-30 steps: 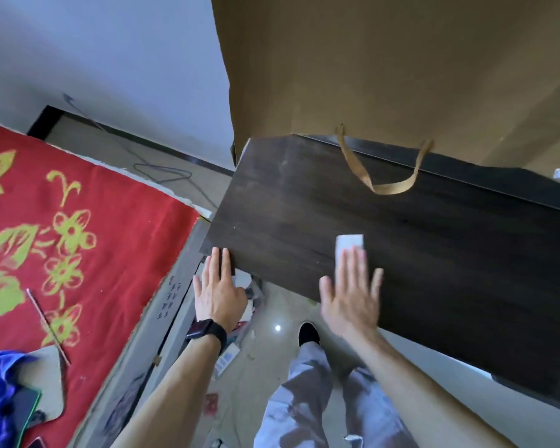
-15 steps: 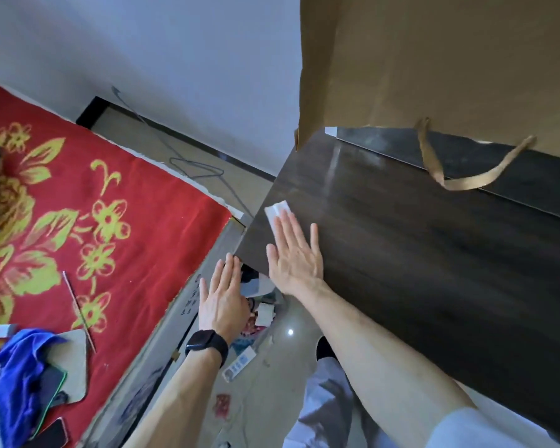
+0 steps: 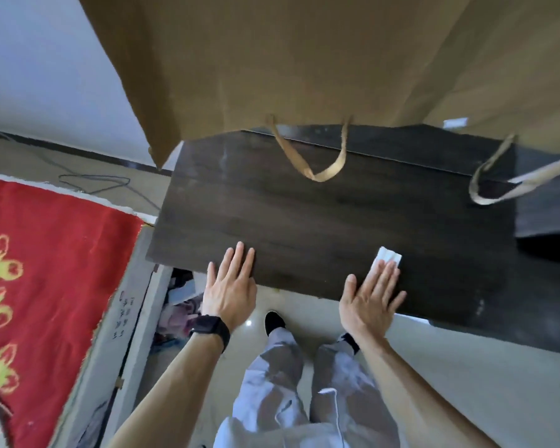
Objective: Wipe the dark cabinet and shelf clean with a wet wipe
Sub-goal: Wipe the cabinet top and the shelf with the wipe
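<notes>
Matt dark wood-grain cabinet top (image 3: 337, 227), brown paper bag (image 3: 288, 66), glossy tiled floor (image 3: 466, 367).

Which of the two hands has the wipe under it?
The right hand: it presses the white wet wipe onto the dark cabinet top. The left hand, wearing a black watch, rests bare on the front edge.

Dark brown cabinet (image 3: 320, 221), seen from above: flat top with wood grain, long side toward the viewer. Shows pale dusty streaks near far left corner and near right end.

Small white wipe (image 3: 390, 255), folded. Lies flat on the top, right of middle, near the front edge, partly under straight fingertips of right hand (image 3: 367, 305).
</notes>
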### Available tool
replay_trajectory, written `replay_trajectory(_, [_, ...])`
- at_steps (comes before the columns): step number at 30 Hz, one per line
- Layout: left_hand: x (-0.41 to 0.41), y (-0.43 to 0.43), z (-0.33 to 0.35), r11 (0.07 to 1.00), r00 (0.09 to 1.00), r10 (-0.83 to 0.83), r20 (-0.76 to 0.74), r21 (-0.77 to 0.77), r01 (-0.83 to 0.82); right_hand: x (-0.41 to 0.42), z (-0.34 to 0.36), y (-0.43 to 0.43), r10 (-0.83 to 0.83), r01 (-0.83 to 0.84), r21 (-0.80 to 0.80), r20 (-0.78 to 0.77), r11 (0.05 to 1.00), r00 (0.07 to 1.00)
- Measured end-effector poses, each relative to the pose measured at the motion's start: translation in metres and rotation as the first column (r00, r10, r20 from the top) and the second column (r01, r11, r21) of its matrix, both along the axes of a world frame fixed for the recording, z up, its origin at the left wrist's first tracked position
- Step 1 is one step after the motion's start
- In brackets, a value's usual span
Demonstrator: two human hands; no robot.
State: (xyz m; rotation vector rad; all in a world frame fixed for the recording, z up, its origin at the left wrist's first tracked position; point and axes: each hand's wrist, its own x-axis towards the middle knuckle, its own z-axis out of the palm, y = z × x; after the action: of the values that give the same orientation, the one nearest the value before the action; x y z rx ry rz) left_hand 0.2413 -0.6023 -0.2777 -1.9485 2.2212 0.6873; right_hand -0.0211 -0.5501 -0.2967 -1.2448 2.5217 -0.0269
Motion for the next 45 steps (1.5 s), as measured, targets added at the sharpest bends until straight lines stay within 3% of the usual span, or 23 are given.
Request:
replay_trajectory(3, [-0.017, 0.003, -0.01, 1.0, 0.999, 0.022, 0.023, 0.001, -0.022, 0.032, -0.007, -0.001, 0.315, -0.315, -0.036, -0.004, 0.948, 0.949])
replay_trajectory(5, [-0.018, 0.004, -0.012, 0.999, 0.998, 0.044, 0.039, -0.015, -0.043, 0.059, -0.015, -0.002, 0.548, -0.544, -0.105, 0.007, 0.832, 0.836])
replay_trajectory(7, [-0.018, 0.003, -0.01, 0.999, 0.998, 0.038, 0.044, -0.022, -0.037, 0.064, -0.018, -0.006, 0.671, -0.662, -0.144, 0.01, 0.735, 0.742])
replay_trajectory(9, [-0.016, 0.003, -0.007, 1.0, 0.999, 0.007, 0.053, -0.022, -0.006, 0.042, -0.018, -0.009, 0.651, -0.643, -0.152, 0.006, 0.751, 0.759])
replay_trajectory(12, [-0.01, 0.002, -0.004, 1.0, 0.999, 0.009, 0.04, -0.021, -0.008, -0.012, -0.019, -0.006, 0.456, -0.459, -0.104, -0.047, 0.883, 0.889])
replay_trajectory(17, [0.023, 0.004, 0.004, 0.959, 0.959, 0.28, 0.033, -0.052, -0.278, -0.001, -0.016, -0.019, 0.246, -0.247, -0.055, -0.03, 0.967, 0.969])
replay_trajectory(23, [0.101, -0.007, 0.0, 0.882, 0.877, 0.472, 0.089, -0.044, -0.47, 0.104, -0.013, -0.076, 0.545, -0.541, -0.115, 0.009, 0.833, 0.838])
replay_trajectory(26, [0.126, -0.005, -0.004, 0.909, 0.902, 0.415, 0.118, -0.007, -0.418, 0.149, -0.013, -0.091, 0.758, -0.746, -0.156, 0.033, 0.647, 0.651])
replay_trajectory(30, [0.134, -0.004, -0.005, 0.922, 0.918, 0.386, 0.088, -0.018, -0.386, 0.2, -0.018, -0.079, 0.969, -0.939, -0.239, 0.055, 0.248, 0.242])
replay_trajectory(32, [0.134, -0.005, -0.005, 0.921, 0.917, 0.39, 0.08, -0.016, -0.39, 0.201, -0.018, -0.075, 0.996, -0.968, -0.248, -0.056, 0.047, 0.062])
replay_trajectory(34, [0.136, -0.007, -0.005, 0.924, 0.92, 0.383, 0.08, -0.017, -0.383, 0.191, -0.015, -0.081, 0.981, -0.948, -0.301, -0.186, -0.103, -0.048])
replay_trajectory(36, [0.136, -0.006, -0.005, 0.928, 0.924, 0.372, 0.084, -0.014, -0.373, 0.179, -0.011, -0.087, 0.969, -0.899, -0.407, -0.236, -0.164, -0.07])
replay_trajectory(38, [0.133, -0.007, -0.003, 0.926, 0.923, 0.376, 0.086, -0.005, -0.377, 0.175, -0.003, -0.091, 0.987, -0.842, -0.527, -0.154, -0.117, -0.04])
replay_trajectory(40, [0.13, -0.008, -0.002, 0.92, 0.917, 0.389, 0.082, 0.006, -0.391, 0.175, 0.009, -0.094, 0.995, -0.765, -0.638, 0.035, 0.093, 0.092])
replay_trajectory(42, [0.126, -0.009, 0.0, 0.914, 0.911, 0.403, 0.085, 0.014, -0.405, 0.166, 0.028, -0.1, 0.907, -0.649, -0.641, 0.206, 0.409, 0.368])
replay_trajectory(44, [0.124, -0.01, 0.001, 0.912, 0.909, 0.407, 0.089, 0.017, -0.409, 0.143, 0.041, -0.118, 0.655, -0.417, -0.557, 0.342, 0.719, 0.673])
replay_trajectory(45, [0.124, -0.01, 0.002, 0.913, 0.91, 0.404, 0.092, 0.013, -0.407, 0.128, 0.045, -0.13, 0.5, -0.279, -0.478, 0.435, 0.833, 0.749])
